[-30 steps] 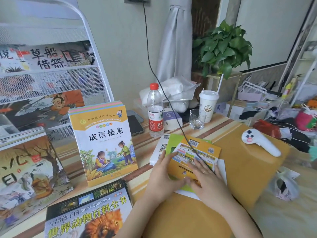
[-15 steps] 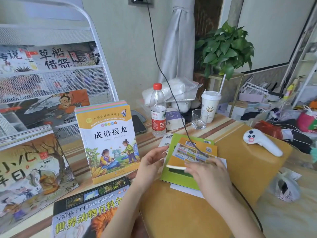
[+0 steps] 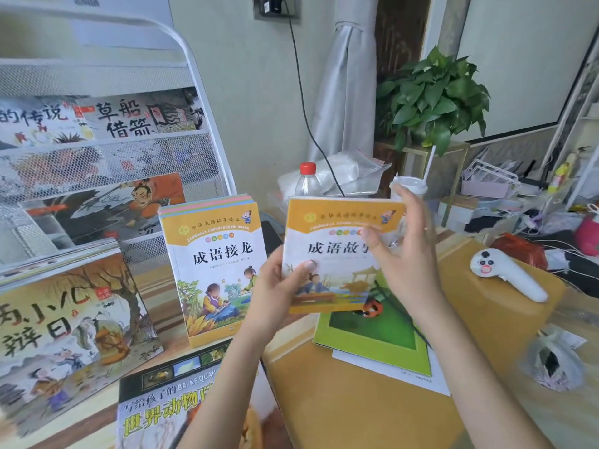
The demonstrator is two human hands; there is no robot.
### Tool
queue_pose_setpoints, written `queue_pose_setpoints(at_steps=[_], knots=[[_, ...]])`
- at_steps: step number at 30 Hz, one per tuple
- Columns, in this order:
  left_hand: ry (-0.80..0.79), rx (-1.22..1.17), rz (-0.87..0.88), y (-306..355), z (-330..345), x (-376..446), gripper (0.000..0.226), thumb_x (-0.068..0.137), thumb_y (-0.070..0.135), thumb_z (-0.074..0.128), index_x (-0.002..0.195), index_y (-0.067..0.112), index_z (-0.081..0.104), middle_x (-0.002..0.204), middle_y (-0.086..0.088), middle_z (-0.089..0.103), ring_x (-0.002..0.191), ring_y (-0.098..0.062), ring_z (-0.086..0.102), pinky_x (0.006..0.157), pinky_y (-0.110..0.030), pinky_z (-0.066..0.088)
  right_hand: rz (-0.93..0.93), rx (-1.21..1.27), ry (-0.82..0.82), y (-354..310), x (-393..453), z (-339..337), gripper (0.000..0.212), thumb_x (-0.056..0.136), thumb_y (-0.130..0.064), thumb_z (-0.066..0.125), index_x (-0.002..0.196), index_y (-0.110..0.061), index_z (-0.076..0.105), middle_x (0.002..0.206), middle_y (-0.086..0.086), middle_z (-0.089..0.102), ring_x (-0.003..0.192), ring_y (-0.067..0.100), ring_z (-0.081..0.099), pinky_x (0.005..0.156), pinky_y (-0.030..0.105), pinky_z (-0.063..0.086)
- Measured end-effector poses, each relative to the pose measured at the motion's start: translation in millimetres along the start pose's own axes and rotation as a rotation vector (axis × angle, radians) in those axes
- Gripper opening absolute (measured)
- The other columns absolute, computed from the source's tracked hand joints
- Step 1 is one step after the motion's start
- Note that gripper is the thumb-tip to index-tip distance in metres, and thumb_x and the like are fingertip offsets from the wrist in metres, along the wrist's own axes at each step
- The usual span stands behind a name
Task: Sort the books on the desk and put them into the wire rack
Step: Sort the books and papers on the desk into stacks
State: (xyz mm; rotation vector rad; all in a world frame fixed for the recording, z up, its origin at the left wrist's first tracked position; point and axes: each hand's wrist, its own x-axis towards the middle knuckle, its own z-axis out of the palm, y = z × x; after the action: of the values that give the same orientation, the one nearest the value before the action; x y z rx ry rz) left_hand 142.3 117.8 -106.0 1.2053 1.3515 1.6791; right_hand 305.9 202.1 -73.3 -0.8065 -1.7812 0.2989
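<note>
Both my hands hold a thin orange storybook (image 3: 334, 254) upright above the desk, its front cover facing me. My left hand (image 3: 278, 293) grips its lower left edge; my right hand (image 3: 402, 254) grips its right side. Under it a green book (image 3: 376, 335) lies flat on white paper. A stack of matching orange books (image 3: 214, 270) stands upright just to the left. The white wire rack (image 3: 194, 76) rises at the left with picture books in its tiers. A large picture book (image 3: 64, 335) leans at its foot, and an animal encyclopedia (image 3: 162, 409) lies flat near me.
A red-capped water bottle (image 3: 306, 179), a paper cup with a straw (image 3: 411, 186) and a potted plant (image 3: 434, 98) stand behind the held book. A white reading pen (image 3: 505, 277) lies on the yellow mat (image 3: 356, 400); a crumpled bag (image 3: 554, 361) sits at right. A black cable (image 3: 304, 102) hangs from the wall socket.
The orange book went from lying back-cover-up on the green book to being lifted, turned over and held upright in both hands. My view has shifted a little to the left.
</note>
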Motion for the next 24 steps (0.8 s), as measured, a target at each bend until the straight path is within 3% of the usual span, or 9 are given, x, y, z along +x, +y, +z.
queue_pose_setpoints(at_steps=[3, 6, 8, 10, 12, 15, 18, 20, 24], knots=[[0.09, 0.048, 0.068, 11.9, -23.2, 6.6, 0.015, 0.092, 0.011, 0.059, 0.105, 0.016, 0.06, 0.087, 0.005, 0.073, 0.073, -0.012, 0.07, 0.054, -0.028, 0.055, 0.271, 0.535, -0.201, 1.1, -11.4, 35.8, 0.057, 0.087, -0.009, 0.063, 0.134, -0.026, 0.034, 0.128, -0.005, 0.055, 0.114, 0.002, 0.056, 0.103, 0.04, 0.043], [0.244, 0.048, 0.101, 20.2, -41.6, 9.7, 0.008, 0.091, 0.01, 0.06, 0.094, 0.005, 0.054, 0.077, -0.005, 0.063, 0.057, -0.005, 0.063, 0.042, -0.019, 0.048, 0.338, 0.611, -0.262, -10.9, -9.7, 77.7, 0.05, 0.089, -0.012, 0.062, 0.13, -0.025, 0.037, 0.129, -0.005, 0.055, 0.118, 0.006, 0.053, 0.106, 0.04, 0.041], [0.497, 0.096, 0.138, 15.9, -56.2, 10.3, 0.027, 0.087, 0.024, 0.065, 0.079, 0.009, 0.044, 0.067, -0.003, 0.042, 0.046, -0.001, 0.045, 0.041, -0.012, 0.038, 0.317, 0.594, -0.336, -23.2, -8.4, 106.9, 0.048, 0.09, -0.011, 0.06, 0.13, -0.023, 0.037, 0.13, -0.014, 0.049, 0.119, -0.002, 0.045, 0.108, 0.022, 0.034], [0.781, 0.304, 0.237, -0.8, -73.4, 10.0, 0.04, 0.082, 0.046, 0.055, 0.08, 0.009, 0.04, 0.073, -0.002, 0.038, 0.065, -0.014, 0.042, 0.06, -0.02, 0.038, 0.258, 0.544, -0.393, -36.1, -15.0, 137.9, 0.054, 0.09, -0.008, 0.059, 0.136, -0.019, 0.034, 0.128, -0.014, 0.043, 0.118, -0.002, 0.038, 0.103, 0.012, 0.031], [0.925, 0.503, 0.251, -24.7, -84.5, 9.9, 0.052, 0.083, 0.048, 0.045, 0.101, -0.001, 0.044, 0.099, -0.016, 0.047, 0.095, -0.028, 0.043, 0.087, -0.039, 0.035, 0.192, 0.44, -0.303, -40.6, -29.5, 169.9, 0.058, 0.09, -0.013, 0.06, 0.141, -0.009, 0.033, 0.129, 0.003, 0.041, 0.12, 0.008, 0.035, 0.103, 0.013, 0.025], [0.923, 0.67, 0.225, -51.9, -91.8, 13.4, 0.063, 0.087, 0.043, 0.044, 0.129, -0.003, 0.036, 0.135, -0.025, 0.041, 0.126, -0.038, 0.036, 0.104, -0.047, 0.026, 0.211, 0.24, -0.175, -34.7, -52.5, 197.9, 0.063, 0.086, -0.032, 0.054, 0.14, -0.007, 0.033, 0.136, 0.018, 0.04, 0.125, 0.02, 0.028, 0.101, 0.015, 0.016], [0.843, 0.669, 0.18, -58.8, -97.3, 19.9, 0.064, 0.089, 0.039, 0.041, 0.142, 0.005, 0.027, 0.141, -0.018, 0.044, 0.124, -0.034, 0.045, 0.093, -0.041, 0.038, 0.25, 0.312, -0.123, -30.1, -68.3, 204.6, 0.062, 0.086, -0.035, 0.052, 0.139, -0.015, 0.028, 0.134, 0.009, 0.039, 0.123, 0.022, 0.038, 0.106, 0.029, 0.03], [0.854, 0.677, 0.24, -58.0, -102.2, 20.5, 0.058, 0.094, 0.037, 0.04, 0.143, 0.009, 0.028, 0.141, -0.013, 0.045, 0.124, -0.031, 0.047, 0.088, -0.038, 0.04, 0.275, 0.458, -0.163, -30.1, -73.0, 203.1, 0.056, 0.088, -0.024, 0.054, 0.138, -0.016, 0.03, 0.12, -0.006, 0.049, 0.107, 0.017, 0.051, 0.096, 0.037, 0.043], [0.886, 0.675, 0.249, -59.9, -112.3, 19.6, 0.05, 0.099, 0.032, 0.043, 0.145, 0.018, 0.029, 0.134, -0.012, 0.054, 0.113, -0.035, 0.056, 0.078, -0.033, 0.04, 0.307, 0.564, -0.161, -27.6, -73.9, 202.4, 0.048, 0.09, -0.012, 0.05, 0.132, -0.029, 0.035, 0.127, -0.011, 0.052, 0.106, 0.01, 0.057, 0.092, 0.032, 0.048]])
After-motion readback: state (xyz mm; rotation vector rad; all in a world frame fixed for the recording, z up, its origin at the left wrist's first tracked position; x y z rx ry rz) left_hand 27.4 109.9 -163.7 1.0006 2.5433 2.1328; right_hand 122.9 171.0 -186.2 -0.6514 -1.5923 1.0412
